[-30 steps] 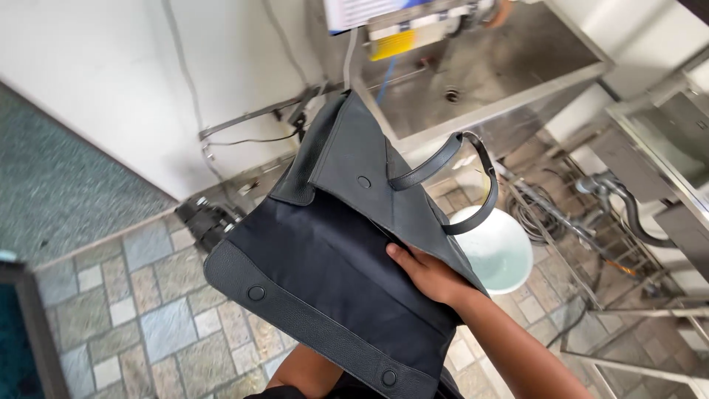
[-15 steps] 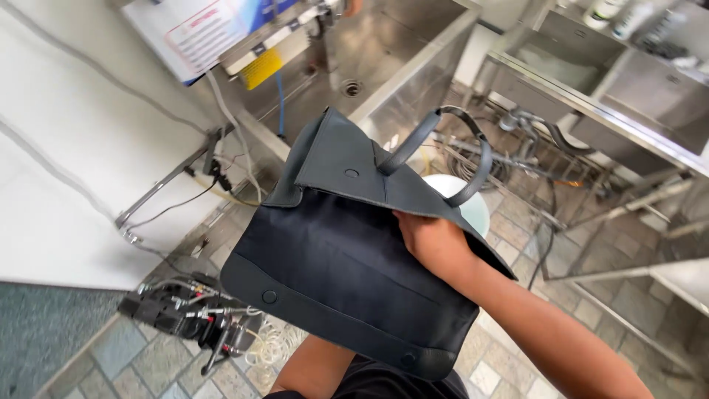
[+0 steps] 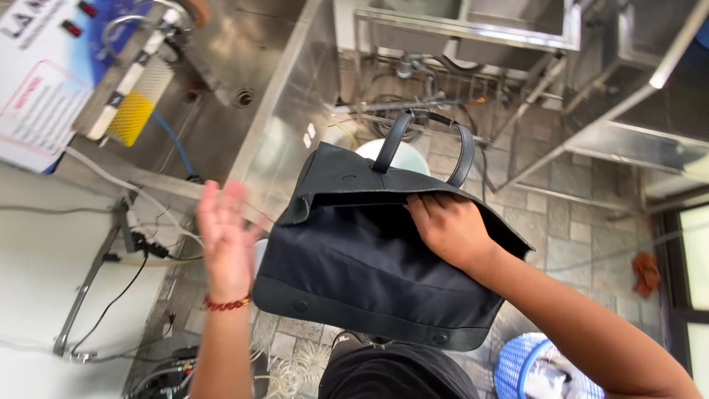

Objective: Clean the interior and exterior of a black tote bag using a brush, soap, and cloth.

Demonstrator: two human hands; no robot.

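A dark navy handbag point(image 3: 354, 258) with a leather flap and two strap handles point(image 3: 425, 144) hangs in the air in front of me. My right hand point(image 3: 447, 225) grips its upper edge just under the flap, fingers tucked into the opening. My left hand point(image 3: 225, 236) is raised beside the bag's left side, palm open, fingers spread and blurred, not touching the bag. A red bead bracelet circles that wrist.
A stainless steel sink point(image 3: 244, 81) stands ahead at the left, with a yellow brush point(image 3: 136, 111) on its edge. More steel sinks and frames point(image 3: 517, 44) lie beyond. A white bucket point(image 3: 402, 155) sits behind the bag. A blue basket point(image 3: 539, 366) and tiled floor point(image 3: 583, 222) are below right.
My left hand has come up from under the bag and now shows open at its left. The view has swung right, and the bag stays held in my right hand.
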